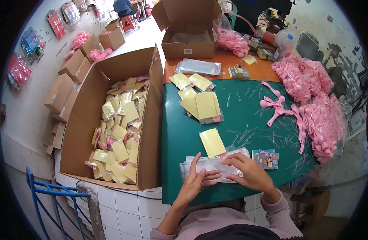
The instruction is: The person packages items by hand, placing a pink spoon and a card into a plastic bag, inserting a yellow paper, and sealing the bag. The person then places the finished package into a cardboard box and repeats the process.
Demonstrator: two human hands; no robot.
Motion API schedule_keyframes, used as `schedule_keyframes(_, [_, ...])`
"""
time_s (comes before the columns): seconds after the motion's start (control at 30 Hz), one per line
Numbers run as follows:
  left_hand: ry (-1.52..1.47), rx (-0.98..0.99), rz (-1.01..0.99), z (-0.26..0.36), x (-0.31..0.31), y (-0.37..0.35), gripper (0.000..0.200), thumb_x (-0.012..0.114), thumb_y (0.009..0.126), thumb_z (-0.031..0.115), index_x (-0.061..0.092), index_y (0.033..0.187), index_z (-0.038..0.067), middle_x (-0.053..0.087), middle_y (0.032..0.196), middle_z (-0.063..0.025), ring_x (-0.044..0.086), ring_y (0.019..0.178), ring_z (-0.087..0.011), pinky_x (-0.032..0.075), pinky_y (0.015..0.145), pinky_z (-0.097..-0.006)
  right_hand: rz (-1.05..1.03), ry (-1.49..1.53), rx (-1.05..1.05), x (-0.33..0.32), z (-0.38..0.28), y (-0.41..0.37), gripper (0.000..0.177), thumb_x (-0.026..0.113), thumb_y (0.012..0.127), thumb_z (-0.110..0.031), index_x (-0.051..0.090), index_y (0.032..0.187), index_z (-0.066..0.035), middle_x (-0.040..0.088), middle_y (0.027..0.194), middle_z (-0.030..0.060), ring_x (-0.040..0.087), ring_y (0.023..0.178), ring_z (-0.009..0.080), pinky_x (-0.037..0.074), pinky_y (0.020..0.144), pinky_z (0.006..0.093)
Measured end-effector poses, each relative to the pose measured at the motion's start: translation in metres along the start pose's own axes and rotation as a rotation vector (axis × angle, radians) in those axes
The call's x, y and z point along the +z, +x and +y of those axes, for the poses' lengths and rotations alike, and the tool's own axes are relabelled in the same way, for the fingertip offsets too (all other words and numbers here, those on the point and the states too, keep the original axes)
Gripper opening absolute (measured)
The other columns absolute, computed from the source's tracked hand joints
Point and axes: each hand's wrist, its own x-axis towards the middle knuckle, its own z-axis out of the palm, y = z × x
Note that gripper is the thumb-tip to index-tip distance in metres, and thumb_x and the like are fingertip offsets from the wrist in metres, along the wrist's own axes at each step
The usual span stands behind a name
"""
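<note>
We looked down on a green tabletop (184, 132), and at its six o'clock edge we saw a flat stack of clear plastic bags (189, 165) lying under both hands. The left hand (198, 181) lay mostly open on the stack, its fingers spread and stretched out, closed on nothing. The right hand (251, 173) was half curled, its fingertips pressed onto the top bag; we could not tell whether it pinched the bag. Just at twelve o'clock from the hands, a pale yellow rectangular card (212, 143) rested partly on the bags. At three o'clock sat a small pile of blue printed picture cards (266, 159), near the right hand but not touching it. A heap of pink plastic spoons (316, 100) filled the table's two o'clock side. At nine o'clock, beside the table, stood a big open brown cardboard box (152, 120) holding yellow-backed packets (120, 136).
</note>
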Motion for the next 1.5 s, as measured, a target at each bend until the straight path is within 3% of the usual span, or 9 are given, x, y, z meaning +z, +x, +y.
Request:
schedule_keyframes(0.23, [0.086,-0.045,0.044,-0.022,0.006,-0.011,0.048,0.033,0.096,0.013,0.012,0.138,0.010,0.056,0.112,-0.0205,0.058,0.103,-0.0246,0.049,0.082,-0.0316,-0.051,-0.249,-0.050,0.025,0.010,-0.008,0.028,0.068,0.069,-0.009,0.057,0.095,-0.006,0.053,0.092,0.0110,0.053,0.088,0.0278,0.043,0.075,0.0367])
schedule_keyframes(0.73, [0.701,0.198,0.206,-0.005,0.020,-0.018,0.051,0.044,0.092,0.015,0.021,0.138,0.011,0.065,0.078,-0.0100,0.059,0.064,-0.0176,0.045,0.063,-0.0307,-0.160,-0.120,-0.146,0.024,0.021,0.006,0.020,0.063,0.074,-0.016,0.053,0.089,-0.007,0.050,0.086,0.0098,0.051,0.081,0.0277,0.039,0.069,0.0370])
schedule_keyframes(1.03, [0.285,0.078,0.137,-0.018,-0.002,0.004,0.048,0.051,0.088,0.008,0.032,0.131,0.011,0.064,0.076,-0.0092,0.062,0.070,-0.0122,0.048,0.063,-0.0234,-0.090,-0.275,-0.348,0.039,0.014,0.009,0.016,0.063,0.072,-0.013,0.052,0.082,-0.007,0.049,0.078,0.0082,0.051,0.076,0.0234,0.038,0.068,0.0357])
schedule_keyframes(1.17, [0.390,0.083,0.255,-0.011,0.000,0.004,0.042,0.051,0.088,0.005,0.035,0.127,0.007,0.064,0.077,-0.0093,0.061,0.070,-0.0107,0.051,0.065,-0.0252,-0.262,0.086,-0.405,0.019,0.023,0.009,0.015,0.064,0.074,-0.013,0.052,0.078,-0.006,0.049,0.078,0.0068,0.051,0.075,0.0222,0.040,0.072,0.0347])
schedule_keyframes(1.27, [0.139,0.067,0.252,-0.002,-0.002,0.003,0.036,0.046,0.088,0.000,0.038,0.123,0.003,0.063,0.082,-0.0110,0.063,0.076,-0.0152,0.053,0.069,-0.0240,-0.288,0.380,-0.225,-0.043,0.052,0.007,0.016,0.065,0.075,-0.014,0.051,0.073,-0.006,0.051,0.077,0.0051,0.051,0.072,0.0186,0.041,0.069,0.0319])
schedule_keyframes(1.3, [0.164,0.041,0.203,-0.003,-0.005,0.002,0.032,0.046,0.088,0.001,0.040,0.120,0.001,0.063,0.084,-0.0118,0.063,0.079,-0.0164,0.054,0.070,-0.0251,-0.175,0.328,-0.214,-0.068,0.075,0.010,0.018,0.066,0.074,-0.015,0.050,0.071,-0.006,0.051,0.075,0.0050,0.050,0.069,0.0182,0.042,0.066,0.0304])
schedule_keyframes(1.37, [0.189,0.015,0.147,-0.005,-0.008,0.001,0.029,0.046,0.089,0.002,0.043,0.118,0.000,0.064,0.086,-0.0126,0.064,0.081,-0.0176,0.054,0.072,-0.0261,0.165,0.217,0.212,-0.115,0.122,0.004,0.015,0.060,0.078,-0.017,0.052,0.078,-0.005,0.052,0.077,0.0072,0.051,0.068,0.0202,0.042,0.065,0.0334])
schedule_keyframes(1.43, [0.085,0.020,0.156,-0.006,-0.008,0.002,0.022,0.046,0.090,0.006,0.049,0.111,-0.002,0.063,0.089,-0.0124,0.063,0.082,-0.0174,0.054,0.072,-0.0256,0.578,-1.421,0.225,-0.138,0.219,-0.041,0.015,0.057,0.077,-0.013,0.053,0.089,-0.004,0.054,0.083,0.0106,0.054,0.073,0.0252,0.043,0.064,0.0367])
schedule_keyframes(1.5, [0.082,0.040,0.149,-0.009,-0.008,0.002,0.021,0.046,0.091,0.007,0.051,0.109,-0.002,0.063,0.090,-0.0122,0.063,0.083,-0.0169,0.054,0.072,-0.0257,0.501,-1.321,0.662,-0.107,0.157,-0.035,0.028,0.060,0.071,-0.008,0.053,0.098,-0.005,0.053,0.091,0.0147,0.054,0.082,0.0309,0.043,0.067,0.0390])
